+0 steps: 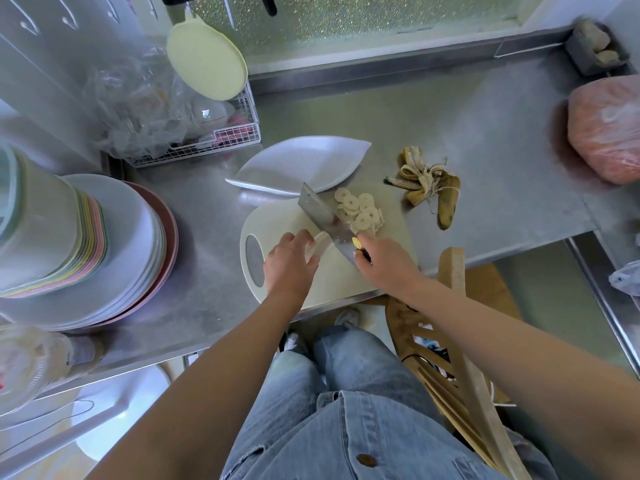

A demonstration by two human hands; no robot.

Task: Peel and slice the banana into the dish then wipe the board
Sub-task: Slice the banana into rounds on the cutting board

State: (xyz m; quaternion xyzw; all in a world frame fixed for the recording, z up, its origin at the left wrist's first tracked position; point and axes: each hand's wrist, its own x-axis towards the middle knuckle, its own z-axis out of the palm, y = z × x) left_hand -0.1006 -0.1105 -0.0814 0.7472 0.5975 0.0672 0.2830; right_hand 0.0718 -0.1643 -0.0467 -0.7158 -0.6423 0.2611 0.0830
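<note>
— What fills most of the view?
— The steel desk (pixel 467 133). A stack of plates (pixel 114 237) stands at 9 o'clock from the cutting board (pixel 336 278), which lies at the desk's near edge.

— And the dish?
— The white leaf-shaped dish (pixel 298 164) sits on the desk at 12 o'clock from the board, just beside its far edge.

— The hands?
— The right hand (pixel 384 261) is wrapped round the handle of a cleaver (pixel 322 213), whose blade runs toward 11 o'clock, edge down on the board. The left hand (pixel 289 263) curls its fingers over the banana piece (pixel 320 244), pinning it to the board. That piece sticks out at 2 o'clock from the hand, against the blade's left face.

— The smaller bits?
— The peel (pixel 429 188) lies on the desk at 2 o'clock from the board, apart from it. The slices (pixel 360 211) are heaped on the board right of the blade, at 11 o'clock from the right hand.
</note>
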